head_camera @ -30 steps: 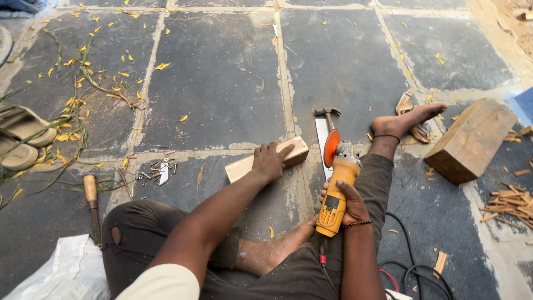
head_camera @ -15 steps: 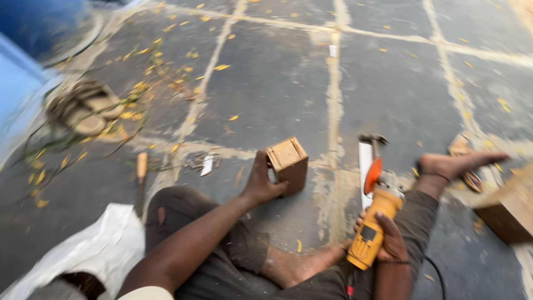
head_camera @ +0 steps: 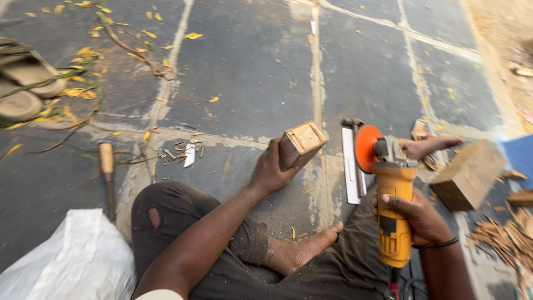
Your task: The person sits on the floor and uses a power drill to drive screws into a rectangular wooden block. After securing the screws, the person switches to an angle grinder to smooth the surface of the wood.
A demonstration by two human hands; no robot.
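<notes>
I sit on a dark stone floor with my legs folded. My left hand (head_camera: pixel 270 172) grips a small rectangular wooden block (head_camera: pixel 301 143) and holds it tipped up on end, its pale end face toward me. My right hand (head_camera: pixel 417 215) is wrapped around the body of a yellow angle grinder (head_camera: pixel 393 208) with an orange disc (head_camera: pixel 366 148). The disc stands a short way right of the block, apart from it. My bare foot (head_camera: pixel 432 146) rests beyond the grinder.
A metal try square (head_camera: pixel 351 161) lies flat between block and grinder. A bigger wooden block (head_camera: pixel 469 173) sits at right beside wood chips (head_camera: pixel 508 239). A wooden-handled chisel (head_camera: pixel 106 172) and white plastic bag (head_camera: pixel 66 261) lie left; sandals (head_camera: pixel 25 83) far left.
My left hand has lifted the small block from lying flat to standing on end. The grinder has come up closer to the block. My view swung left and back.
</notes>
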